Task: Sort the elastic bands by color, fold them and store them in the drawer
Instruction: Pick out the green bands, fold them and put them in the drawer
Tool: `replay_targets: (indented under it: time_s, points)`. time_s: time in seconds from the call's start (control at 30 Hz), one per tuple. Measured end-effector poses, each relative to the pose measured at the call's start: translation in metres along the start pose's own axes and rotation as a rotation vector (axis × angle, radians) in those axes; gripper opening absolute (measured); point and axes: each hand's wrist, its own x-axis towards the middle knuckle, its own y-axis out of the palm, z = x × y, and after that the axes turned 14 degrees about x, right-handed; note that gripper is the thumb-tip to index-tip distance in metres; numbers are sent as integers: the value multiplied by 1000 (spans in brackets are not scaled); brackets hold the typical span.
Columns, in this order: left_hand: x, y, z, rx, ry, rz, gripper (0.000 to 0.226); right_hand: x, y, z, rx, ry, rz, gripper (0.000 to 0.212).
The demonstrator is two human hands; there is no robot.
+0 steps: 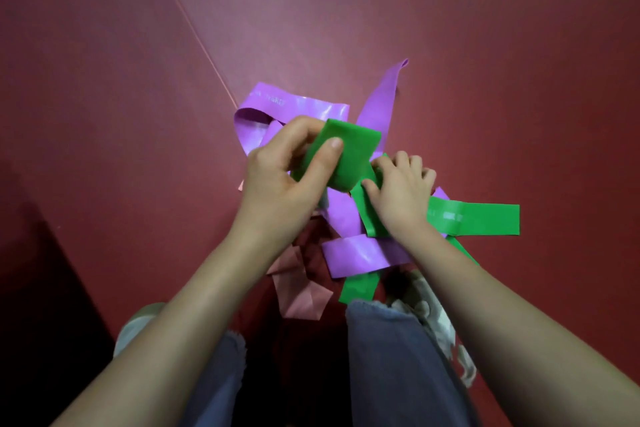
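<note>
A tangle of wide elastic bands lies on the dark red floor in front of my feet. My left hand is shut on a folded green band, thumb on top, lifted above the heap. My right hand presses down on another green band that stretches flat to the right. Purple bands loop behind and under both hands, and one purple strip lies across the near side. Pink bands lie crumpled nearest to me. No drawer is in view.
The red floor spreads all around the heap, with a thin seam line running diagonally at the upper left. My jeans legs and shoes fill the bottom centre. A dark shadowed zone is at the lower left.
</note>
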Motion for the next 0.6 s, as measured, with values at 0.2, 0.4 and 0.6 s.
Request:
replay_targets:
  time_s: [0.2,0.4,0.6]
  points:
    - [-4,4,4,-262,-309,-20,18,-19,-15,17,729,-152,-93,18]
    - [-4,-1,15,-371,-471,-123,21,-62,-47,48,1294,-202,215,14]
    - [-4,4,7,-452,-484,-46,20,-64,-68,79,1633,-178,212,28]
